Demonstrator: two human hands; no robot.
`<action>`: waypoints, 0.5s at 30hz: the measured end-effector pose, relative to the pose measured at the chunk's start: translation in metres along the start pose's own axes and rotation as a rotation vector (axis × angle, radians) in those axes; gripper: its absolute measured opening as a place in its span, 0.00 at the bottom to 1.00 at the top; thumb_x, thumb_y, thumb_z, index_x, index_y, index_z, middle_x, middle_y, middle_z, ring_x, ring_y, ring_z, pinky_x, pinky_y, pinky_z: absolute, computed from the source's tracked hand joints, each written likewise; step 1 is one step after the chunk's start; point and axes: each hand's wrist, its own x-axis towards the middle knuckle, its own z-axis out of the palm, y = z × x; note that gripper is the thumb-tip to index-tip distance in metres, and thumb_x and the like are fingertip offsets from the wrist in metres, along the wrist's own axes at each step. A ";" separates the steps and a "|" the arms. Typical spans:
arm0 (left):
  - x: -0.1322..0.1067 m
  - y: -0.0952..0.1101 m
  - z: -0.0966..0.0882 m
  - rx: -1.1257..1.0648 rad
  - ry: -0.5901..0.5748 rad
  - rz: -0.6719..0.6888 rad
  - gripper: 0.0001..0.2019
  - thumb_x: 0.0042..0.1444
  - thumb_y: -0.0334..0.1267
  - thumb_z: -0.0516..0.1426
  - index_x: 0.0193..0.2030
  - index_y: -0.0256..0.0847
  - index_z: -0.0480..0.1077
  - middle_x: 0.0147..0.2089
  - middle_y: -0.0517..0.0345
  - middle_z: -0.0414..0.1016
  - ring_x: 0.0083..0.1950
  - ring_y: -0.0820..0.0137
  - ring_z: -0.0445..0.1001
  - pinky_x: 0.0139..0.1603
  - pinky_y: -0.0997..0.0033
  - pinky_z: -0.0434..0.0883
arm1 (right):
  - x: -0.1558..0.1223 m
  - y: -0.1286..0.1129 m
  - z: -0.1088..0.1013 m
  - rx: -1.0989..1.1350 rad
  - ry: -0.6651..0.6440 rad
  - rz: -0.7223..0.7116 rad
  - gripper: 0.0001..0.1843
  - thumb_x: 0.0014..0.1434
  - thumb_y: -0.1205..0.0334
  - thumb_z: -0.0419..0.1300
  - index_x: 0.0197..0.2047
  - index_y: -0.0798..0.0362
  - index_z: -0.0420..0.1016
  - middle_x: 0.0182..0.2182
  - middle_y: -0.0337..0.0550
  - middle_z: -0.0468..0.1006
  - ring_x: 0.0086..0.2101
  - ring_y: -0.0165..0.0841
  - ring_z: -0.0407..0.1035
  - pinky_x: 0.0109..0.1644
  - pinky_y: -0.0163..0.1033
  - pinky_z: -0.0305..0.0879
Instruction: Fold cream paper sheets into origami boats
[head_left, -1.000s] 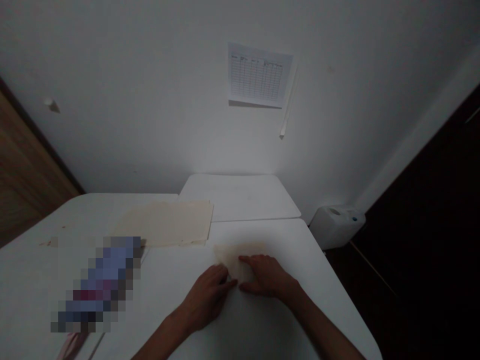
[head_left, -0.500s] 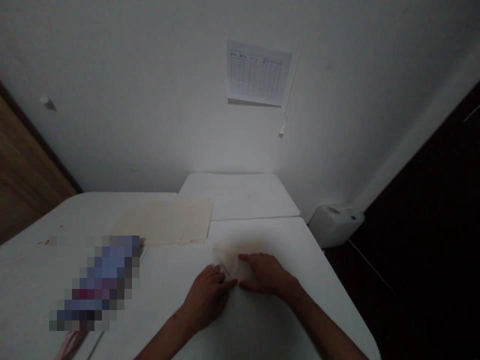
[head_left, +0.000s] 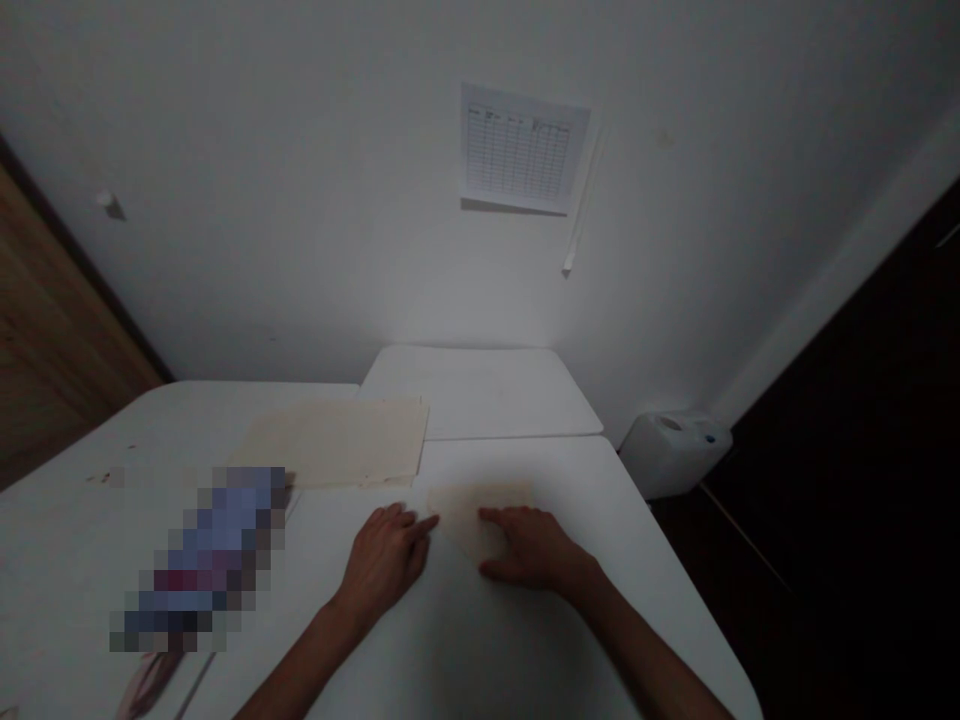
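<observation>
A small cream folded paper lies on the white table in front of me. My right hand rests flat on its near right part, fingers stretched out and pressing it down. My left hand lies palm down on the table just left of the paper, fingers extended, its fingertips near the paper's left edge. A stack of larger cream sheets sits further back to the left.
A second white table butts against the wall behind. A blurred-out object lies at the left, with a pink thing below it. A white plastic canister stands on the dark floor at right. A printed chart hangs on the wall.
My left hand has slid left and away from the folded paper, opening flat on the table. My right hand has stayed on the paper.
</observation>
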 end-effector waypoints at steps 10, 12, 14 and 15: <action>0.001 -0.005 0.001 0.036 0.031 -0.076 0.17 0.56 0.35 0.51 0.48 0.45 0.76 0.35 0.51 0.77 0.42 0.58 0.71 0.45 0.55 0.66 | 0.000 -0.002 -0.003 0.001 -0.029 0.010 0.42 0.50 0.43 0.62 0.65 0.46 0.58 0.54 0.50 0.72 0.51 0.48 0.68 0.55 0.48 0.59; 0.000 -0.004 0.002 0.079 0.025 -0.058 0.16 0.56 0.34 0.51 0.48 0.44 0.75 0.35 0.51 0.77 0.42 0.57 0.71 0.46 0.55 0.67 | 0.000 -0.002 -0.003 0.002 -0.020 0.011 0.42 0.50 0.43 0.62 0.65 0.46 0.58 0.55 0.50 0.72 0.51 0.48 0.68 0.55 0.48 0.59; -0.001 -0.004 0.003 0.113 0.018 -0.028 0.16 0.56 0.33 0.51 0.48 0.42 0.75 0.36 0.50 0.76 0.43 0.56 0.71 0.46 0.54 0.67 | 0.000 -0.002 -0.002 0.000 -0.012 0.016 0.42 0.49 0.44 0.63 0.65 0.45 0.58 0.54 0.50 0.72 0.51 0.48 0.68 0.54 0.48 0.60; -0.001 -0.003 0.004 0.117 0.019 -0.010 0.16 0.56 0.32 0.51 0.48 0.41 0.74 0.36 0.49 0.76 0.44 0.56 0.70 0.46 0.53 0.67 | 0.000 -0.002 -0.002 0.000 -0.008 0.015 0.42 0.49 0.44 0.63 0.65 0.45 0.58 0.54 0.50 0.72 0.51 0.48 0.69 0.54 0.49 0.60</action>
